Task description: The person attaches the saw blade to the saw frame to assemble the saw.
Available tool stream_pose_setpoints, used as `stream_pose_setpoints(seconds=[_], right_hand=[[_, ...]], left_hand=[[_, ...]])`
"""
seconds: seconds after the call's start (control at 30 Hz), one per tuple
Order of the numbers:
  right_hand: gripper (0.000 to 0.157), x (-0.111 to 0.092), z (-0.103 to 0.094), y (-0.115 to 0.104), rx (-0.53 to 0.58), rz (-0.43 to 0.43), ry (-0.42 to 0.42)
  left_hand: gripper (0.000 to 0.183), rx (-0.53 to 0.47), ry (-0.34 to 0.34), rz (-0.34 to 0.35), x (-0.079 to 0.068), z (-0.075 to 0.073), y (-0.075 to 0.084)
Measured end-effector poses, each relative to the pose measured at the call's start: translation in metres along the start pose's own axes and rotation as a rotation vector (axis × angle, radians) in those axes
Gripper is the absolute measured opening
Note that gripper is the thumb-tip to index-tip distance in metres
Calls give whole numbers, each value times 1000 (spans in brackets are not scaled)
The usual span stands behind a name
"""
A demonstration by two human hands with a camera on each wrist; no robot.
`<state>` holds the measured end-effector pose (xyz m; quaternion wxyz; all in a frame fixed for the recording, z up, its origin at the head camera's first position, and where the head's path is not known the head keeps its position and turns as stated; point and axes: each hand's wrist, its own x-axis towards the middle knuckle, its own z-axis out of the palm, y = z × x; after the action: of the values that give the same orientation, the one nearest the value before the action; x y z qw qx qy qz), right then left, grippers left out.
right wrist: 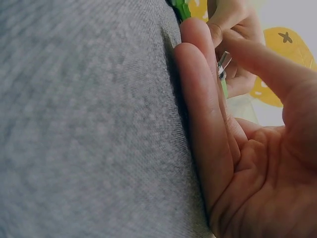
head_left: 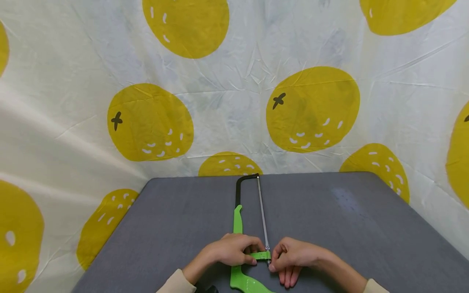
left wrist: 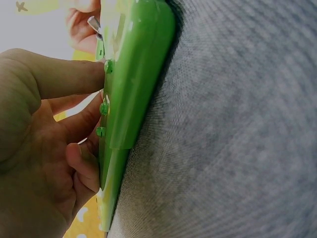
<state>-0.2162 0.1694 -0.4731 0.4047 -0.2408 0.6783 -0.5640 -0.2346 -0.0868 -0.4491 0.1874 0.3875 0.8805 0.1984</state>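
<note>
A hacksaw with a bright green handle and frame lies flat on the grey table, its black bow end pointing away. Its thin silver blade runs down the right side to a green cross-piece. My left hand grips the frame around this cross-piece, the thumb pressed along the green edge. At the near end of the blade sits a small metal wing nut. My right hand pinches there with thumb and forefinger, its other fingers lying along the tabletop.
The grey cloth-covered table spreads around the saw. Behind and beside it hangs a pale curtain printed with yellow fruit. A small black object shows at the bottom edge, next to the left sleeve.
</note>
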Motion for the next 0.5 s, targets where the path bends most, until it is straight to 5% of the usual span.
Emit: stream_pose_setpoints(seconds=[0.5], right_hand=[[25,-2,0,-4,2,7,19]], left_hand=[[27,-6,0,-1,2,-1,0]])
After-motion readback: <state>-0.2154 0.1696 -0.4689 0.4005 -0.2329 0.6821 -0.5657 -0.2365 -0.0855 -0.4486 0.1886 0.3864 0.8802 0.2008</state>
